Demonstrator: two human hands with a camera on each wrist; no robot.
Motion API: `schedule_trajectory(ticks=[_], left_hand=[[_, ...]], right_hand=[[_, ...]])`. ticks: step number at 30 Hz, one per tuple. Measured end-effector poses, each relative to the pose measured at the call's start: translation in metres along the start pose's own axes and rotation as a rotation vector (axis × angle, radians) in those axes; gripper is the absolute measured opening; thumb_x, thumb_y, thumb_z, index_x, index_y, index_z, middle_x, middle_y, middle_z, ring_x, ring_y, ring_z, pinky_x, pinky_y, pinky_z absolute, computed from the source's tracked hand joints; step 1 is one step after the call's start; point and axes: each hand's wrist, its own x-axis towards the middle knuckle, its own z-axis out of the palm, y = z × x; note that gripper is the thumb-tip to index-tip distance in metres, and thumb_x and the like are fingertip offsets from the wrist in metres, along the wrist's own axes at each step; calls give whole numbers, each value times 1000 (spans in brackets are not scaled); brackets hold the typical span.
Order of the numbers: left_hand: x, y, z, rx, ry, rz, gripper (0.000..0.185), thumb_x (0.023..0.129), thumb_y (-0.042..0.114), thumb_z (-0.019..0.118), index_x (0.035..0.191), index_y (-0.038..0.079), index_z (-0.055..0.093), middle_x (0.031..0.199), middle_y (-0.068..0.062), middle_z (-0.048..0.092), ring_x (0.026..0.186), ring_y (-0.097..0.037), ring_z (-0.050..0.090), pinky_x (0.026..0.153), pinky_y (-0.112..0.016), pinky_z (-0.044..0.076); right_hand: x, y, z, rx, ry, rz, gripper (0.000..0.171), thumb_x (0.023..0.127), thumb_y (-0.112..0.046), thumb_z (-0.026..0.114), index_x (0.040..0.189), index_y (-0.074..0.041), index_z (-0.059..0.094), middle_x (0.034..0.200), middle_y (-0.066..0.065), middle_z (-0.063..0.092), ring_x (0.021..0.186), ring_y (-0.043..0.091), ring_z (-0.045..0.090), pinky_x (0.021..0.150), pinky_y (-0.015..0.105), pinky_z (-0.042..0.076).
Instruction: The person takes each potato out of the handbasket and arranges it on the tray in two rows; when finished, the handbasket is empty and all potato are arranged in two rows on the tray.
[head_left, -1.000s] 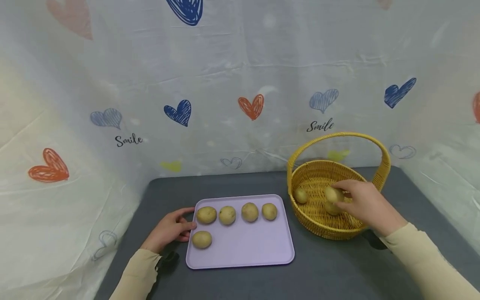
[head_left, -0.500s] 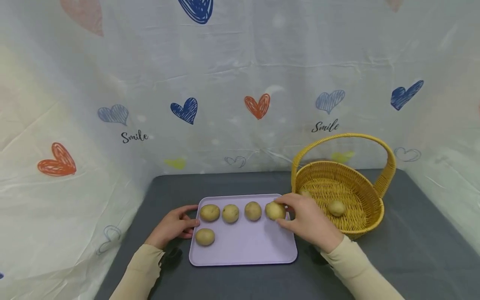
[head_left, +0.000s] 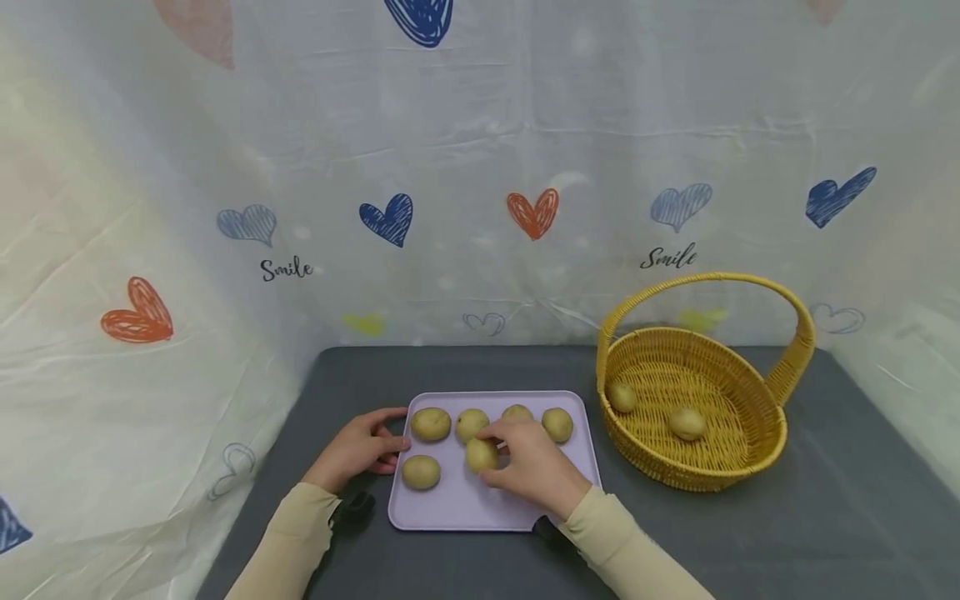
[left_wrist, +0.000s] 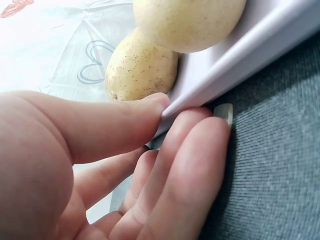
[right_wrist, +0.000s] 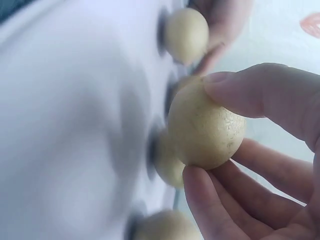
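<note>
While the right hand (head_left: 536,467) pinches a potato (head_left: 481,457) between thumb and fingertips, apparently just clear of the tray (head_left: 450,510) beneath it, a slow, straight lowering would seem best; a round thing may roll if dropped. The fingers should probably part only once it rests. Just left of it lies the front potato (head_left: 421,472), apart from it, and a small gap kept there would avoid a knock. The left hand (head_left: 358,450) grips the tray's left rim, thumb on the edge and fingers curled along its outer side, a hold worth keeping steady. Farther back, a row of four potatoes (head_left: 431,424) lies across the tray, close behind the held one, so the knuckles need care. Beyond to the right, the basket (head_left: 678,479) holds two potatoes (head_left: 687,423), well apart.
</note>
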Motion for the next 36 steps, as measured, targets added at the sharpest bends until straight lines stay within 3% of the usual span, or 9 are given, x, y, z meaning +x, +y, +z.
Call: schedule_trajectory(ticks=[6,13,23,36], left_hand=[[0,1,0,-4,2,-8,67,94,19,85,156,17,58,88,-11,68,70,-18,71,65,-34,65],[1,1,1,-9,0,-3,67,94,18,85,156,16,59,87,-12,68,69,-18,71,65,-34,66],[0,0,1,-5,5,0,67,94,19,85,155,16,59,89,-12,68,70,-19,71,65,-35,66],[-1,1,0,9,-6,7,68,94,19,85,156,15,57,93,-12,68,73,-18,71,67,-34,66]], right_hand=[[5,-3,19,-10,-9,-42,44,76,-6,93,118,-4,79,108,5,78,96,15,70,83,28,62],[3,-3,27,-36,-15,-44,44,75,-8,93,117,-6,79,107,4,79,91,11,69,78,22,57],[3,-5,26,-38,-20,-39,43,74,-8,92,116,-6,79,103,2,76,86,8,64,74,20,54],[4,-2,27,-61,-25,-36,43,76,-14,95,116,-8,79,106,0,77,91,7,64,79,21,55]])
